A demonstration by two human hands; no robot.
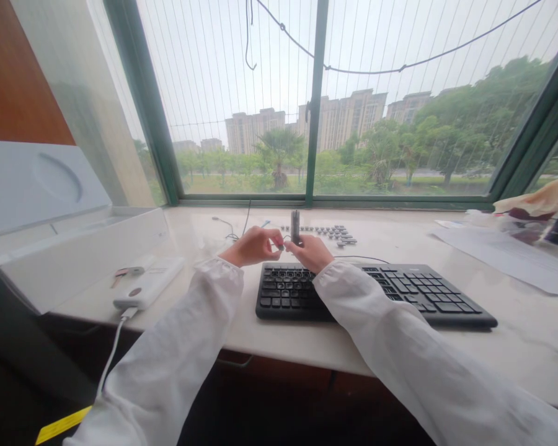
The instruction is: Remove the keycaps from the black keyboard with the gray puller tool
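Note:
A black keyboard (400,288) lies on the white table, with several key spots at its left and middle looking bare of caps. Above its upper left edge, my left hand (255,246) pinches a small dark piece (280,247), probably a keycap. Close beside it, my right hand (310,250) is closed around an upright dark grey tool (295,226), its fingertips nearly meeting those of my left hand. Behind the hands, several loose keycaps (339,233) lie in rows on the table.
At the left, a white power bank (142,291) with a plugged-in cable sits near an open white box (93,266). Thin cables (232,236) lie behind my left hand. Paper sheets (506,254) lie at the right. A window stands behind the table (525,347).

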